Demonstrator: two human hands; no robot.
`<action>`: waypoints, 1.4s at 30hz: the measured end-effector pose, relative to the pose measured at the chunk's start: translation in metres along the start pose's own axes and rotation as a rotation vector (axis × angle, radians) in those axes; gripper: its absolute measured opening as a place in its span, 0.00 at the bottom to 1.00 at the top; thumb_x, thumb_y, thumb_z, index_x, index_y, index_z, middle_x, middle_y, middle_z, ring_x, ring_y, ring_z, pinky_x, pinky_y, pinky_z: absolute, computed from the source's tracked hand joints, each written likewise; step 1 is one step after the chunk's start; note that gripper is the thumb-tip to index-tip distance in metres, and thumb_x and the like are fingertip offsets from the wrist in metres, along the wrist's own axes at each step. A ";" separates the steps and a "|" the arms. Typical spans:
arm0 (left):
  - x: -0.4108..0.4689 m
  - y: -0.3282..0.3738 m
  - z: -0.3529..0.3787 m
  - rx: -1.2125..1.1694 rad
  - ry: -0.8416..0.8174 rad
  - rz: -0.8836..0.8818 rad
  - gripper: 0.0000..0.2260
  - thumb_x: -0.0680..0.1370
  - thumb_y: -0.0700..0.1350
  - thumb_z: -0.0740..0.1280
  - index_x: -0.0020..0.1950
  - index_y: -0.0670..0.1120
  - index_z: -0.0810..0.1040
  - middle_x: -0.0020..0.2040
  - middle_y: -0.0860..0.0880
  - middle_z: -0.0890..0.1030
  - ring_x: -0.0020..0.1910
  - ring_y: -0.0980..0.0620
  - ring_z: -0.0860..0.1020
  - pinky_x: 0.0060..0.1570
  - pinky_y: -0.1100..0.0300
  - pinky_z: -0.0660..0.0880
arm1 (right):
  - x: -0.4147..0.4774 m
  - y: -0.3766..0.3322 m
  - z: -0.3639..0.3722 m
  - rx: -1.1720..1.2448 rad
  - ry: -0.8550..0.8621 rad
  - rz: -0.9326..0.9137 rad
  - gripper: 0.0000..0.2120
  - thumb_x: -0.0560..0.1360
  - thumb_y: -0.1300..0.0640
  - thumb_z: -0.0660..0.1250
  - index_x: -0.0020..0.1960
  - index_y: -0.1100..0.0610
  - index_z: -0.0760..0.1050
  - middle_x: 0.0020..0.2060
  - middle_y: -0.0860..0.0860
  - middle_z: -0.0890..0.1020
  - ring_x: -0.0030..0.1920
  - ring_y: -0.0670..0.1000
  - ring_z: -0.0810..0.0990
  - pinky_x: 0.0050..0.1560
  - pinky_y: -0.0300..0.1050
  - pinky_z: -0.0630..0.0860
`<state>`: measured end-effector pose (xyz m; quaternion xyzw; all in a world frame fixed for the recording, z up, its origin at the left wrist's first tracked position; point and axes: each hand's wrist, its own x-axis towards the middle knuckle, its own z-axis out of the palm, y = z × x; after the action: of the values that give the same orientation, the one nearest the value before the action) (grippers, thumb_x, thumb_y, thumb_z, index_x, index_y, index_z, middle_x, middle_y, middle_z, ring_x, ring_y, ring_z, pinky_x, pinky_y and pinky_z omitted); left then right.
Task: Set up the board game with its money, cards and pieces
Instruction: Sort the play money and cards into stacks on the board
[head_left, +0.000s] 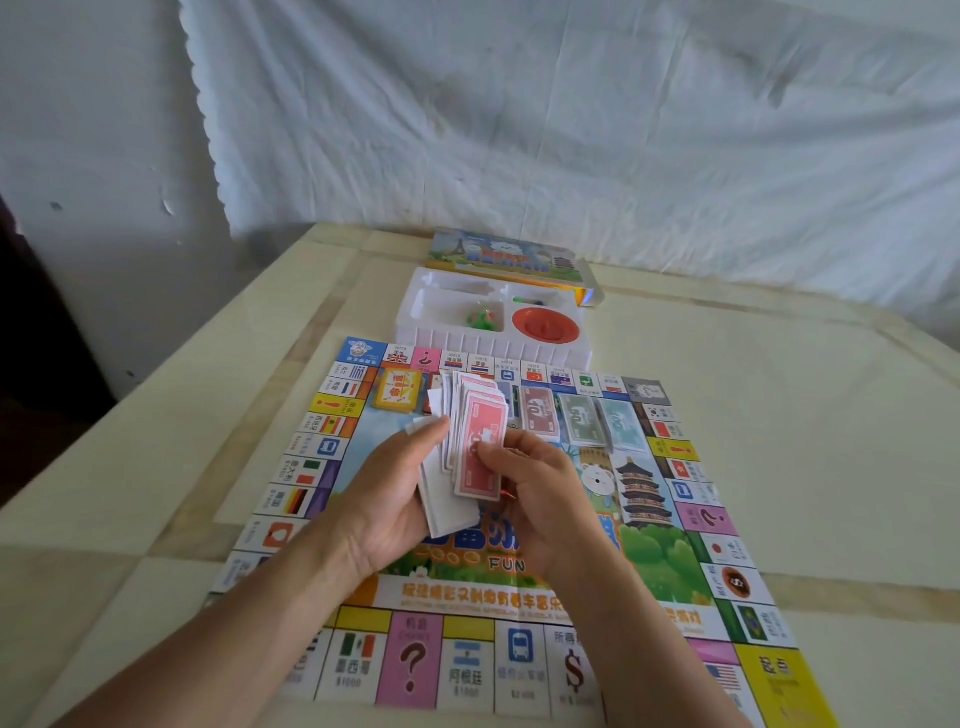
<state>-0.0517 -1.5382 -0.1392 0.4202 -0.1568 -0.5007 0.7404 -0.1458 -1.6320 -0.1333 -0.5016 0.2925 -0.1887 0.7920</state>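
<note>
The left hand (395, 499) grips one fanned money stack (451, 512), the right hand (540, 493) pinching its top red bill (482, 441), above the board (467, 660); three bill piles (579, 418) lie just beyond the right hand, one yellow card deck (399, 389) beyond the left.

The board (665, 561) reads "FUN" at its centre. On its near edge a pink square (410, 667) bears "?" and a white square (574, 675) "$". A brown note (540, 413) at its far side reads "10".
</note>
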 end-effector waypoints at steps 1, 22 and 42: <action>0.000 0.000 0.000 0.008 -0.002 0.007 0.15 0.81 0.47 0.57 0.62 0.44 0.77 0.54 0.37 0.81 0.49 0.43 0.80 0.54 0.47 0.74 | 0.000 0.000 0.000 0.000 -0.001 -0.003 0.03 0.76 0.65 0.65 0.49 0.62 0.77 0.36 0.53 0.83 0.33 0.48 0.82 0.31 0.41 0.77; 0.001 0.006 0.003 0.017 0.219 0.044 0.11 0.82 0.46 0.56 0.55 0.45 0.76 0.40 0.42 0.79 0.40 0.47 0.77 0.37 0.54 0.73 | 0.003 -0.004 -0.004 -0.347 0.139 -0.163 0.06 0.78 0.62 0.62 0.50 0.57 0.78 0.42 0.51 0.84 0.41 0.48 0.83 0.43 0.41 0.80; 0.006 0.001 -0.006 0.145 0.301 0.118 0.09 0.76 0.34 0.66 0.56 0.40 0.78 0.46 0.39 0.84 0.41 0.44 0.83 0.39 0.50 0.81 | 0.005 -0.001 -0.007 -0.139 0.097 -0.033 0.07 0.78 0.63 0.61 0.53 0.60 0.77 0.45 0.56 0.84 0.44 0.54 0.82 0.48 0.52 0.77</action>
<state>-0.0442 -1.5410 -0.1427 0.5329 -0.1043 -0.3749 0.7514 -0.1465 -1.6403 -0.1366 -0.5503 0.3345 -0.2051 0.7371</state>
